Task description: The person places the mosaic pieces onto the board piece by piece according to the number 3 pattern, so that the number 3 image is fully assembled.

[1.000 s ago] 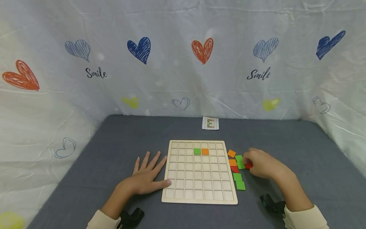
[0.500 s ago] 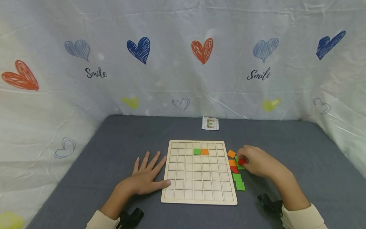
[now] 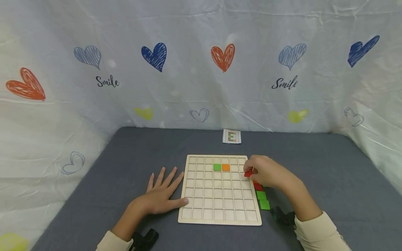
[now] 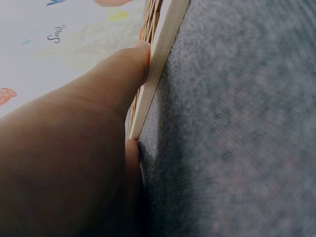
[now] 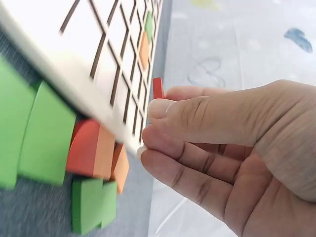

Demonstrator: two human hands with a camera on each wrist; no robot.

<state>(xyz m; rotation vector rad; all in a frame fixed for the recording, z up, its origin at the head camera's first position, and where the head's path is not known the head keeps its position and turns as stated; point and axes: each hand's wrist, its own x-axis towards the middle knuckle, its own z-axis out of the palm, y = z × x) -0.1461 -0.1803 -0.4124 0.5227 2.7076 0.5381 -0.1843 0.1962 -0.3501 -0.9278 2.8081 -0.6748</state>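
A pale wooden grid board [image 3: 218, 209] lies on the grey table. One green tile [image 3: 217, 167] and one orange tile [image 3: 225, 167] sit side by side in its second row from the top. My right hand [image 3: 270, 170] pinches a red tile [image 3: 248, 173] between thumb and finger, held above the board's right edge. With fingers spread, my left hand [image 3: 160, 197] rests flat on the table, its thumb touching the board's left edge. In the right wrist view the red tile [image 5: 158, 88] shows only its end past the thumb.
Loose green tiles [image 3: 263, 200] and a partly hidden red piece [image 3: 258, 187] lie along the board's right side; the right wrist view also shows orange tiles [image 5: 120, 165] there. A small printed pattern card [image 3: 231, 136] lies at the table's back, before a white curtain [image 3: 188, 69] with hearts.
My right hand has picked up the red tile from among the loose pieces and carried it left to the board's edge. The left hand stays in place.
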